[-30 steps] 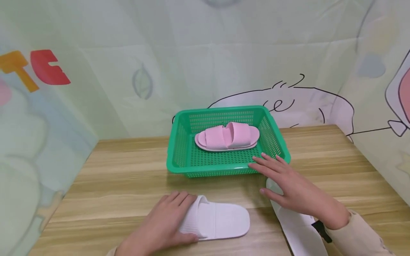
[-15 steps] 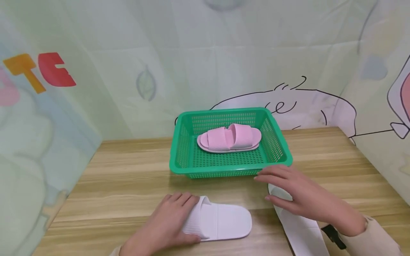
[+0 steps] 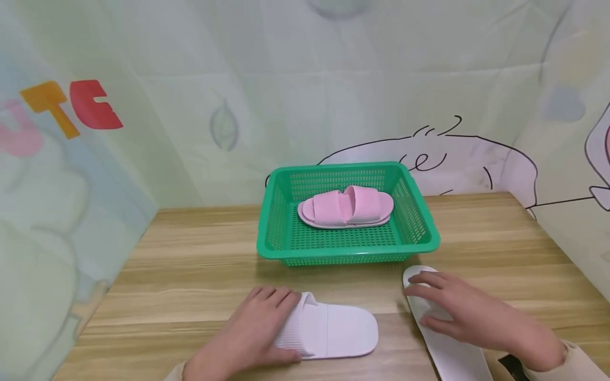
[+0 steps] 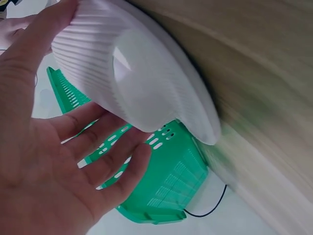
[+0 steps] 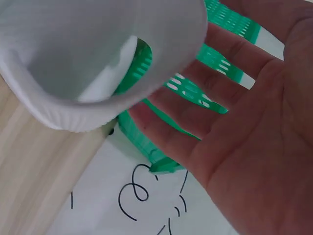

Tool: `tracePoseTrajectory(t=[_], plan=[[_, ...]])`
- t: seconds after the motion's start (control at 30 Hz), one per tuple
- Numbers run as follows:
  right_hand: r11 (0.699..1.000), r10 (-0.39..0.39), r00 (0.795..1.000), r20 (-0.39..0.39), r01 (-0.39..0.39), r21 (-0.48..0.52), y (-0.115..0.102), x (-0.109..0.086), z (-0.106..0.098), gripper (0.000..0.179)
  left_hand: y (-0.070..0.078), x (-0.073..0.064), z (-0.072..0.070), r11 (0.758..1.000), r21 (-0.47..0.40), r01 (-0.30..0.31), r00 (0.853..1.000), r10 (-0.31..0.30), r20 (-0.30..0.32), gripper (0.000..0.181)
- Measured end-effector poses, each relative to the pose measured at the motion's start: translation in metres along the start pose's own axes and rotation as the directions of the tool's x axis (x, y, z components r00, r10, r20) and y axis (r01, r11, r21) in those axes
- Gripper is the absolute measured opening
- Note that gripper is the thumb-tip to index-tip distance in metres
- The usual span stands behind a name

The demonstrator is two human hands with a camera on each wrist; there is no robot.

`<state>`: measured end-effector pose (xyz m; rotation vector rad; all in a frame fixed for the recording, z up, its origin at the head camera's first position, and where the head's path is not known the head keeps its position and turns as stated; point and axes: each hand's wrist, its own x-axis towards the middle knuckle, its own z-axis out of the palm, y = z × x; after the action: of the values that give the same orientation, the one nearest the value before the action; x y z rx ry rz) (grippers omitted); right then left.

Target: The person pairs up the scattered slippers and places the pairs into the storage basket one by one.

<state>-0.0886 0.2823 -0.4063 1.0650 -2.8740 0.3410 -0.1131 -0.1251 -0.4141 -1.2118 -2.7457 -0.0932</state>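
Near the table's front, a white slide slipper point(image 3: 344, 330) lies with its rounded end to the right. My left hand point(image 3: 257, 329) grips its ribbed strap, fingers over the far side and thumb on the near side. In the left wrist view the strap point(image 4: 88, 58) sits between thumb and fingers. To the right a second white slipper point(image 3: 455, 357) lies at a slant, its front end close to the basket. My right hand point(image 3: 469, 315) is over that slipper and hides its strap. The right wrist view has the nearly straight fingers point(image 5: 181, 105) beside the strap point(image 5: 73, 115).
A green plastic basket point(image 3: 350, 254) stands at the back of the wood-patterned table point(image 3: 190, 254). Inside it are pink slippers point(image 3: 329, 209) set together. A printed cloth point(image 3: 267, 106) hangs behind the table and along its sides.
My right hand has come down and back from near the basket's front rim to the second white slipper. The left hand keeps its place on the first. The head view has shifted slightly.
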Motion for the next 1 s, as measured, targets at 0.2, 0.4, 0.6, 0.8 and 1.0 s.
tracePoseTrajectory(t=[0.2,0.4,0.6,0.8,1.0], plan=[[1.0,0.024,1.0,0.004,-0.024,-0.019,0.003,0.004,0.003,0.039,-0.001,-0.001,0.004,1.0,0.005,-0.009,1.0,0.009,-0.022,0.09],[0.961,0.25,0.966,-0.072,-0.256,-0.107,0.006,0.006,0.002,0.036,-0.003,0.001,0.006,1.0,-0.012,-0.012,1.0,0.012,-0.01,0.089],[0.89,0.441,0.891,-0.108,-0.45,-0.075,0.008,0.006,0.004,0.046,-0.004,0.0,0.006,0.999,-0.047,-0.001,1.0,0.002,0.014,0.088],[0.887,0.459,0.885,-0.075,-0.462,-0.023,0.008,0.004,-0.003,0.055,-0.005,0.0,0.006,0.998,-0.069,0.003,1.0,-0.001,0.027,0.088],[0.911,0.397,0.906,0.145,-0.408,0.052,0.013,-0.003,-0.024,0.084,-0.005,-0.002,0.007,0.998,-0.059,0.006,1.0,-0.006,0.01,0.088]])
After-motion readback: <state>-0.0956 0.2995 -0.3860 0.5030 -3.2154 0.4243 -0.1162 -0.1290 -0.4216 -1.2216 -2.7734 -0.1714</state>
